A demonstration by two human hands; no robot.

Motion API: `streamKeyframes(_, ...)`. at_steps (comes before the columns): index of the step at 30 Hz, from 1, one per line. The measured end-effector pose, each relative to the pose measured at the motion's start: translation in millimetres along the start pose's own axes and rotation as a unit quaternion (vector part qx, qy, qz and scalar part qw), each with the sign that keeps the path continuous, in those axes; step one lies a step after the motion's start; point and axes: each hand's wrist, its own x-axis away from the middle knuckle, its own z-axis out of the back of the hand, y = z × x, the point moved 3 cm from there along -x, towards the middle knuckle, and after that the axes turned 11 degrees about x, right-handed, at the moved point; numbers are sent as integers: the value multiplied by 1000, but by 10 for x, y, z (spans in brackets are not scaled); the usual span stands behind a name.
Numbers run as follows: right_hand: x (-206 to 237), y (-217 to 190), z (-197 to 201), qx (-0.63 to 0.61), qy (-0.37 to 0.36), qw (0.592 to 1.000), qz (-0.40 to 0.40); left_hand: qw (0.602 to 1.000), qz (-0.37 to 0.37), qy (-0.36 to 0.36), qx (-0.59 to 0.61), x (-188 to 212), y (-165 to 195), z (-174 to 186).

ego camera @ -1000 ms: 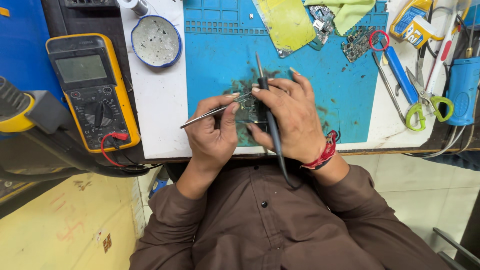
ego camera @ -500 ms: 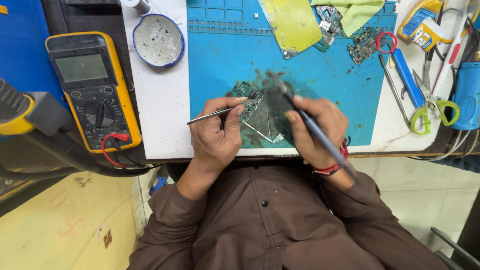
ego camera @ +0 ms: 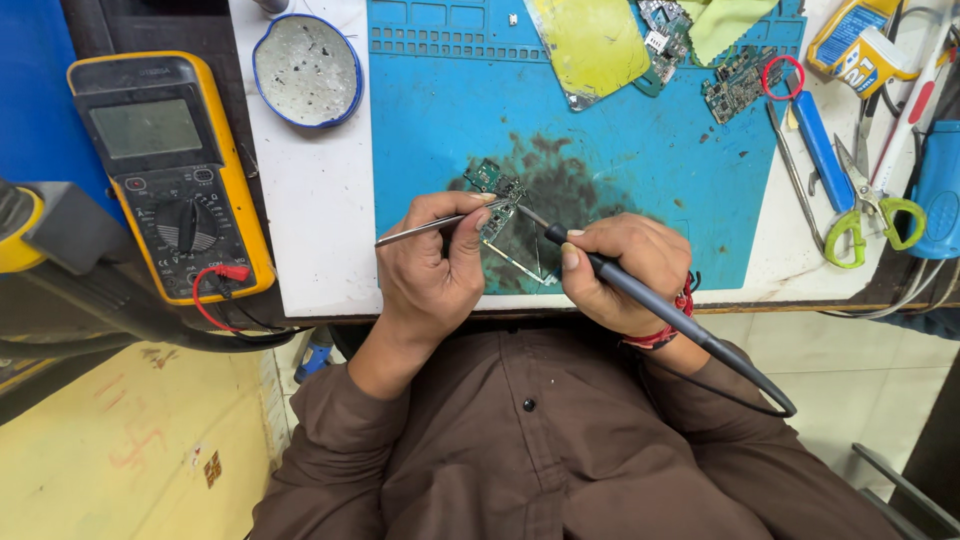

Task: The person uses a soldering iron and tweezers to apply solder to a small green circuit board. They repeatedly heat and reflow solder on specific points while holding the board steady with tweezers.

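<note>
Over the near edge of the bench, the left hand is pinched around a thin pair of steel tweezers, thumb and forefinger clamped on the shaft, the tips reaching right onto a small green circuit board. That board lies on the dark, scorched patch of the blue silicone work mat, just beyond both sets of knuckles. The right hand is wrapped pen-style around a slim black soldering iron, fingers curled tight on the grip, the metal tip angled up and left to meet the board right beside the tweezers' tips; its black cord trails off near and right over the brown shirt sleeve. A red thread bracelet sits at that wrist. Far left on the mat's white border, a round blue-rimmed tin speckled with grey residue. Further left, a yellow-cased multimeter with a grey screen and black dial, a red plug in its near socket. Far side of the mat: a yellow-backed flat panel and more green boards. Off to the right, a blue-handled tool and green-handled scissors on the white bench top.
</note>
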Motion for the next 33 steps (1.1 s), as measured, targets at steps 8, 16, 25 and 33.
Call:
streamKeyframes(8,-7,5,-7,-1,0,1000,-3,1000,6,-5,10,-12,-24,-13)
streamKeyframes(16,3,-26,-13,5,-1,1000,-10,1000,5,-2,6,12,-8,7)
streamKeyframes(25,23,-49,-2,6,0,1000,-11,1000,7,-1,4,41,-2,9)
streamKeyframes(33,55,-77,9,8,4,1000,-13,1000,-1,-1,0,77,12,18)
